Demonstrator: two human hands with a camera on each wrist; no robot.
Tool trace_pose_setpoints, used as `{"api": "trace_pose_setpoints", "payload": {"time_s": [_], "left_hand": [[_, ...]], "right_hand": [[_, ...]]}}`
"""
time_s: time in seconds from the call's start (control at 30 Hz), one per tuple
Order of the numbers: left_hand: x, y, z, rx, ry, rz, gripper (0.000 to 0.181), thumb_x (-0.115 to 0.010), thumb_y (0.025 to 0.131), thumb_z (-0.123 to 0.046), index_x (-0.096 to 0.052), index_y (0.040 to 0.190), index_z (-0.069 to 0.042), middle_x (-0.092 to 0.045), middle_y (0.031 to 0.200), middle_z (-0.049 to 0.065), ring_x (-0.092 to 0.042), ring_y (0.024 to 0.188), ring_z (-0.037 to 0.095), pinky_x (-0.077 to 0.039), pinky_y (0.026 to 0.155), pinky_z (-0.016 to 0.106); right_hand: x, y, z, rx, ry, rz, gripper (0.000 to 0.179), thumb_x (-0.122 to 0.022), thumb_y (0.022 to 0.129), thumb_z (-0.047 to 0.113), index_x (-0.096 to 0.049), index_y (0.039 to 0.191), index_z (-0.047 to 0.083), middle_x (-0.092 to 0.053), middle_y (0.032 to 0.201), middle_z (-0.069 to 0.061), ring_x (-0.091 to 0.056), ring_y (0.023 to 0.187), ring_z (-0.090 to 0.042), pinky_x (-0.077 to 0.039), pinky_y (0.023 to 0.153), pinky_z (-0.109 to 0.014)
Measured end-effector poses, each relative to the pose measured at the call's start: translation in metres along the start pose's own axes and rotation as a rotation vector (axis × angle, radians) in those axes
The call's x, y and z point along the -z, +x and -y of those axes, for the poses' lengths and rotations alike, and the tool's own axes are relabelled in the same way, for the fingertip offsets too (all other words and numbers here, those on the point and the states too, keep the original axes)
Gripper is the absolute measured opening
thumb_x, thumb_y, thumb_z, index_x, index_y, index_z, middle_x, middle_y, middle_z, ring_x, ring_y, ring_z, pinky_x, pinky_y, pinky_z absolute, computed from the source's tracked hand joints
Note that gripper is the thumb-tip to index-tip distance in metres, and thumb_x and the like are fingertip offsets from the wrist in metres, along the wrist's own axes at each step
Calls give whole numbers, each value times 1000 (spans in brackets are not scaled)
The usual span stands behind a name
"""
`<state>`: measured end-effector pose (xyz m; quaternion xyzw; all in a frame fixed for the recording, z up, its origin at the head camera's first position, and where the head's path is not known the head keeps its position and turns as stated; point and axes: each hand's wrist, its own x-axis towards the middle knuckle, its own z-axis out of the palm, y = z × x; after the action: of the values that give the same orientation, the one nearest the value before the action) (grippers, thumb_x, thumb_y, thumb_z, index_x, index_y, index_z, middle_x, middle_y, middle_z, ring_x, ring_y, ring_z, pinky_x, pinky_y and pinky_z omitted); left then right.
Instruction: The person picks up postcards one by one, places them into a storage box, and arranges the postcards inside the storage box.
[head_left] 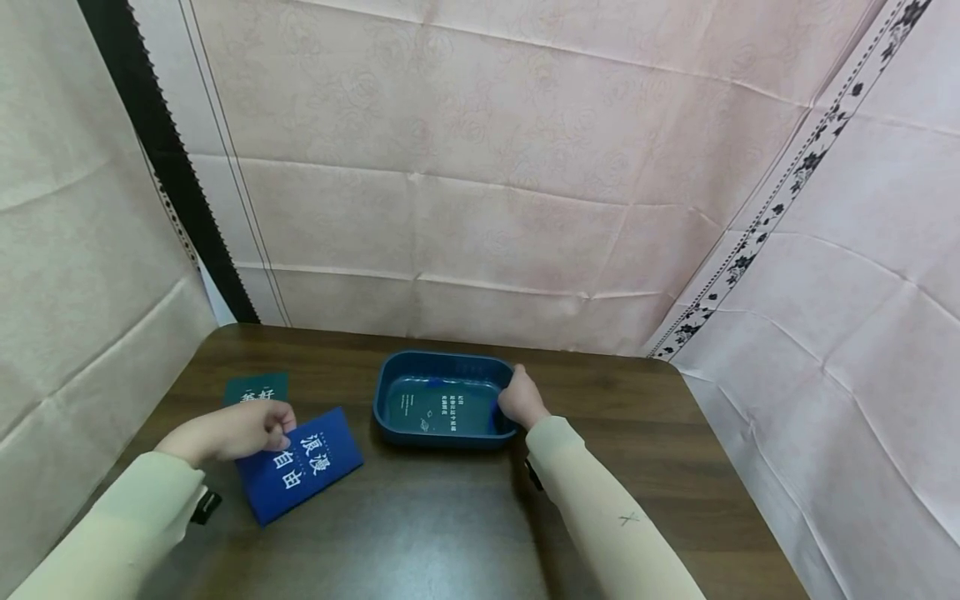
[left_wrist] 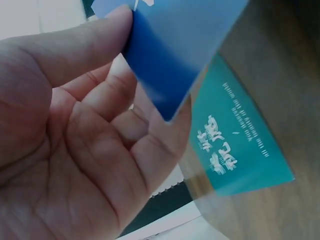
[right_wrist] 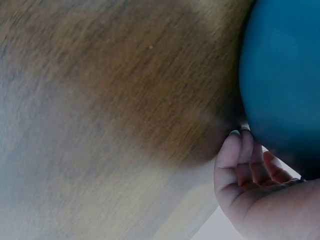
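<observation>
Between thumb and fingers, my left hand pinches a blue card with white characters. The left wrist view shows the thumb pressed on the face of this blue card. Partly behind that hand lies a green card with white print, flat on the table. My right hand grips the right end of a dark blue rectangular tray, its thumb at the rim. In the right wrist view, curled fingers press against the outer wall of the tray. A dark green printed card lies inside the tray.
The brown wooden table has rounded far corners. Pale cloth hangs behind its far edge and on both sides, with a black strip at left and a floral border at right.
</observation>
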<state>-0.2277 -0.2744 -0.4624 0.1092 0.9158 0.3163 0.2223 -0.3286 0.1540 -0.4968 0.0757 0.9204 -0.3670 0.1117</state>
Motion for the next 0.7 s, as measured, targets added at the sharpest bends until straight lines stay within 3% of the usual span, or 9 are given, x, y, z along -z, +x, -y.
{"api": "trace_pose_setpoints", "payload": {"time_s": [0.27,0.7], "left_hand": [[14,-1,-8,-60,-80,11,11,-63,94,-13,-59,101,-7,-61,83,5,-58,77,22,-48,70,36],[24,5,-31,-126,-131,-117,17,-63,95,-18,-59,108,-8,-63,89,6,-59,82,23,-51,73,35]], "right_hand": [[0,-1,1,-3,-5,-4,66,-45,96,3,-12,153,3,-34,150,-20,-43,130,-34,-38,100,-56],[-1,-3,0,16,1,-11,65,-44,96,4,-12,153,3,-35,150,-20,-43,130,-34,-39,99,-55]]}}
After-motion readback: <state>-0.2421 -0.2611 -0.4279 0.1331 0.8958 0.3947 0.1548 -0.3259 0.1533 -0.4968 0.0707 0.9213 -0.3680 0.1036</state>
